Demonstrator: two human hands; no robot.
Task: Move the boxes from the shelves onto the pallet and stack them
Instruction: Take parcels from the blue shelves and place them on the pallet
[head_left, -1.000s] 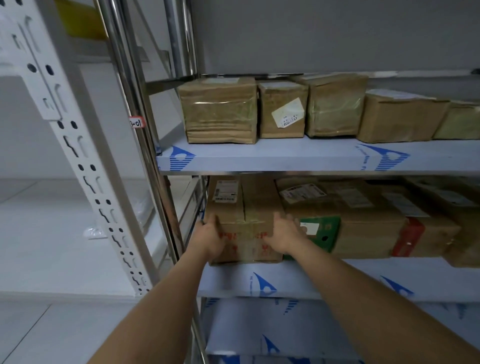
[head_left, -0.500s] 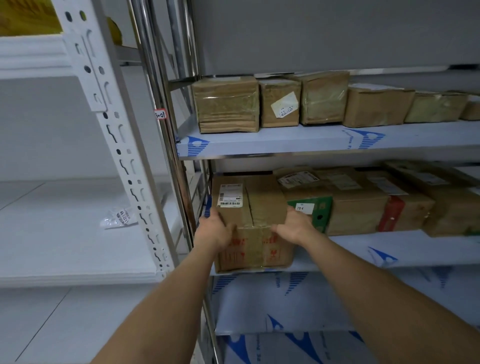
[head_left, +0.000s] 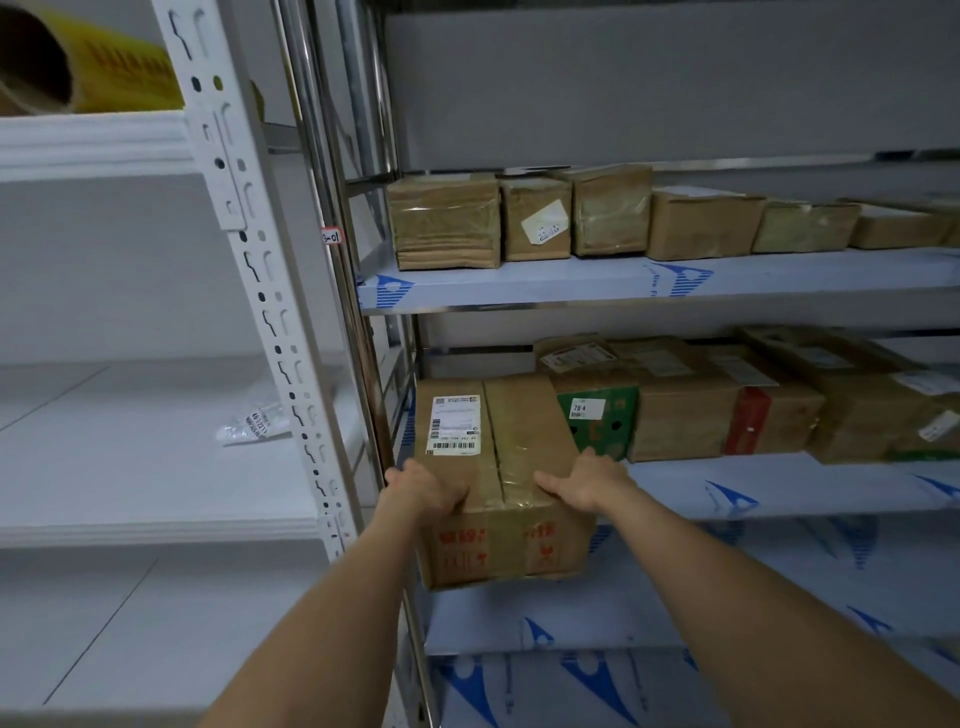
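A brown cardboard box (head_left: 498, 436) with a white shipping label and red print on its front juts out past the front edge of the middle shelf (head_left: 779, 488). My left hand (head_left: 423, 488) grips its front left top edge, fingers curled over the top. My right hand (head_left: 584, 480) holds the front right corner, fingers wrapped round the right side. More boxes stand in a row to the right on the same shelf, starting with a green-fronted box (head_left: 597, 421). No pallet is in view.
The upper shelf (head_left: 623, 283) carries a row of several taped brown boxes (head_left: 447, 221). A steel upright (head_left: 332, 260) and a white perforated post (head_left: 260, 270) stand just left of the box. The white rack on the left holds a small plastic bag (head_left: 254, 423) and a yellow roll (head_left: 88, 62).
Both hands have drawn the box forward from the shelf, so it now overhangs the front edge. The view has pulled back and shifted left.
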